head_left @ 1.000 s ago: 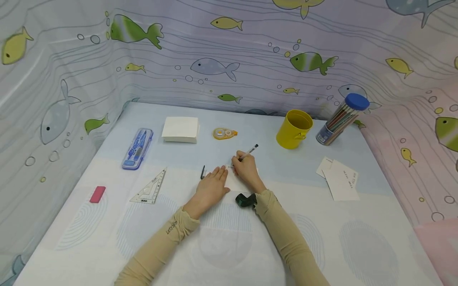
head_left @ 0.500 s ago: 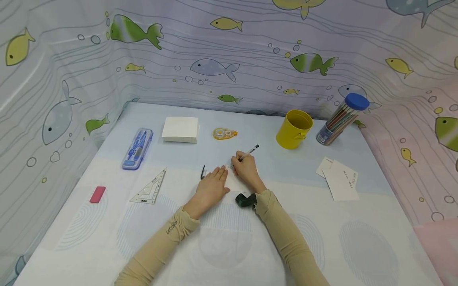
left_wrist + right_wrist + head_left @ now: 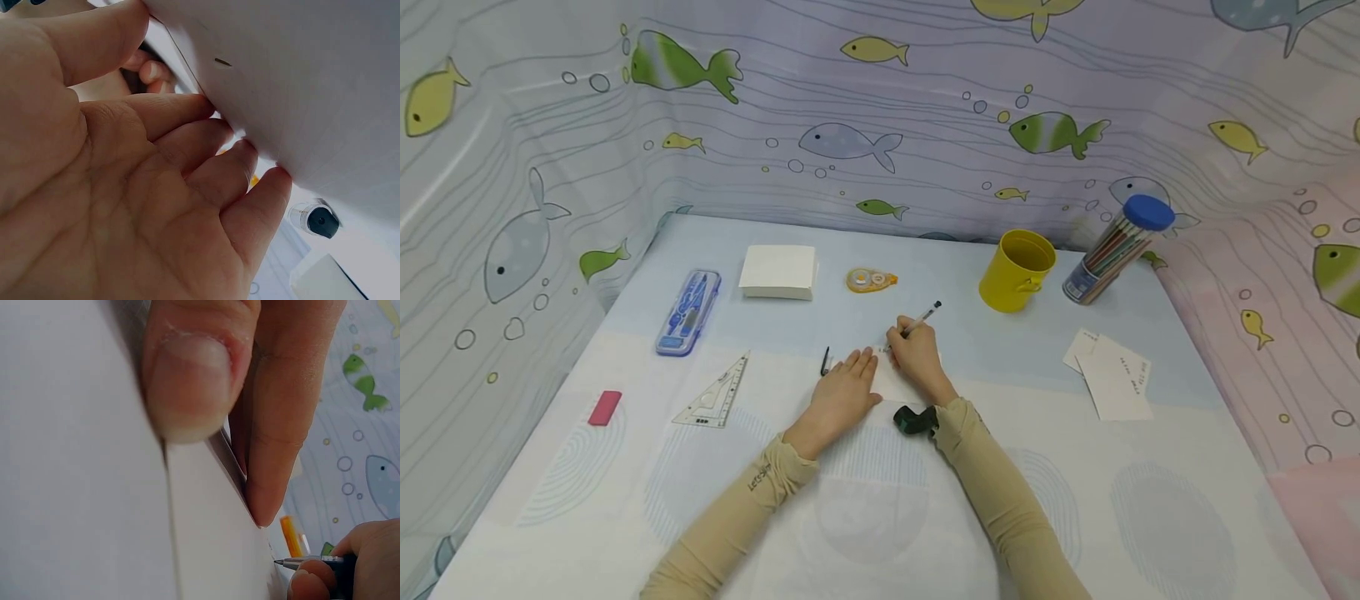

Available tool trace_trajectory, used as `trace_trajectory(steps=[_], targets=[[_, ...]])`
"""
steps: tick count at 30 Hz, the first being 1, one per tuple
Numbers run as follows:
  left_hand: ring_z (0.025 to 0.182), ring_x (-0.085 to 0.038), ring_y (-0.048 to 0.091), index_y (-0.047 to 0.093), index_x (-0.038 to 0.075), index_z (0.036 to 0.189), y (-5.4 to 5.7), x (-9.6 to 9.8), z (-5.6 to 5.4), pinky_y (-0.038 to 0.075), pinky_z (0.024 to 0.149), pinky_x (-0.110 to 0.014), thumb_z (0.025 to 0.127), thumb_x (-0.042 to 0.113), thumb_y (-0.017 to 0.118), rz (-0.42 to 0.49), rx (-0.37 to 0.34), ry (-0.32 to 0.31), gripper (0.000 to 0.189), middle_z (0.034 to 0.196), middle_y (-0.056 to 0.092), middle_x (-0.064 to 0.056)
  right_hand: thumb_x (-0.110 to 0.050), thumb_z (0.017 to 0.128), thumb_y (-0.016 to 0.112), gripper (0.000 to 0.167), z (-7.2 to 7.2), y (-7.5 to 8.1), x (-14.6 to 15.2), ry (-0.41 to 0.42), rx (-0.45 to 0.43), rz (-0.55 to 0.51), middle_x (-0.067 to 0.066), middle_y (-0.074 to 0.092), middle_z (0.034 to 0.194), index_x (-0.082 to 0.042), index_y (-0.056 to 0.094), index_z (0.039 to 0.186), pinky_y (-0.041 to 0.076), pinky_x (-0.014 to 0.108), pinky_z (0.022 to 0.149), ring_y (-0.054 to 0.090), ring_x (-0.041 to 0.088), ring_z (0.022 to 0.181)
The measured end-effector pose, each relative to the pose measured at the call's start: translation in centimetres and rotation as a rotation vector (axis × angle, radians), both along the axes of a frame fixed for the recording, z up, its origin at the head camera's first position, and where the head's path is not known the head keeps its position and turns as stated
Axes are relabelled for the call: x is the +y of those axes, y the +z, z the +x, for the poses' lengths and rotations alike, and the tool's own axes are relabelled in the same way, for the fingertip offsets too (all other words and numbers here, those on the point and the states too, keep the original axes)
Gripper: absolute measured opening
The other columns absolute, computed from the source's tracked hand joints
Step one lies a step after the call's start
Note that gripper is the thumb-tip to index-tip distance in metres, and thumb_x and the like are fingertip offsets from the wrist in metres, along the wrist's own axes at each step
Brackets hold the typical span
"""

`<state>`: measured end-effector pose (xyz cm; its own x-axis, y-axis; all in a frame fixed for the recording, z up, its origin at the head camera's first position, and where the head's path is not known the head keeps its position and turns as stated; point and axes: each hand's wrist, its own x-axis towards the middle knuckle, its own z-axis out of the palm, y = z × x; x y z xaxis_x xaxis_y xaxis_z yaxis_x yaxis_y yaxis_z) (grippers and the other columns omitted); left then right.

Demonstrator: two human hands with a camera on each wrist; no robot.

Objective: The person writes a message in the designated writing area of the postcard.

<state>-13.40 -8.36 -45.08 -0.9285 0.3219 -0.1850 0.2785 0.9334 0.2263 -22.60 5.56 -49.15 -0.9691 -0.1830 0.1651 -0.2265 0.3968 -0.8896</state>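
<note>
In the head view my left hand lies flat, fingers extended, on a small white paper card at the middle of the table. My right hand pinches a pen with its tip down at the card's upper part, where small dark marks show. The right wrist view shows the pen's metal tip against the card, with the left thumb large in front. A black pen cap lies left of the left fingers. Part of the card is hidden under both hands.
Behind the hands stand a white paper stack, a correction tape, a yellow mug and a pencil tub. Written cards lie right. A blue case, set square and pink eraser are left.
The right hand and pen have shifted very slightly to the right along the card, and a little more writing shows. The left hand stays where it was.
</note>
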Motion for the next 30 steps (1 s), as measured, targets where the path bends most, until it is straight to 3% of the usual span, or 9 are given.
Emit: trace_trajectory(steps=[8, 21, 30], targets=[[0.146, -0.032, 0.031, 0.037, -0.002, 0.147, 0.21, -0.03, 0.08, 0.032, 0.117, -0.046, 0.097, 0.034, 0.056, -0.002, 0.006, -0.001, 0.064, 0.157, 0.032, -0.016, -0.005, 0.09, 0.049, 0.035, -0.01, 0.12, 0.08, 0.02, -0.011, -0.029, -0.004, 0.044, 0.04, -0.011, 0.04, 0.057, 0.027, 0.02, 0.035, 0.042, 0.007, 0.032], [0.146, -0.031, 0.03, 0.036, -0.002, 0.147, 0.34, 0.01, 0.2, 0.031, 0.118, -0.046, 0.097, 0.034, 0.056, -0.004, -0.008, -0.005, 0.065, 0.157, 0.031, -0.016, -0.007, 0.09, 0.049, 0.035, 0.21, 0.31, 0.12, 0.018, -0.022, 0.024, -0.006, 0.044, 0.04, -0.013, 0.039, 0.057, 0.024, 0.019, 0.037, 0.04, 0.006, 0.035], [0.145, -0.033, 0.032, 0.038, -0.003, 0.146, 0.15, 0.0, 0.02, 0.033, 0.116, -0.047, 0.097, 0.033, 0.057, 0.007, 0.015, -0.007, 0.064, 0.156, 0.033, -0.018, -0.003, 0.088, 0.048, 0.034, 0.05, 0.12, 0.34, -0.031, 0.003, -0.047, -0.005, 0.042, 0.039, -0.013, 0.039, 0.056, 0.025, 0.019, 0.034, 0.04, 0.006, 0.032]])
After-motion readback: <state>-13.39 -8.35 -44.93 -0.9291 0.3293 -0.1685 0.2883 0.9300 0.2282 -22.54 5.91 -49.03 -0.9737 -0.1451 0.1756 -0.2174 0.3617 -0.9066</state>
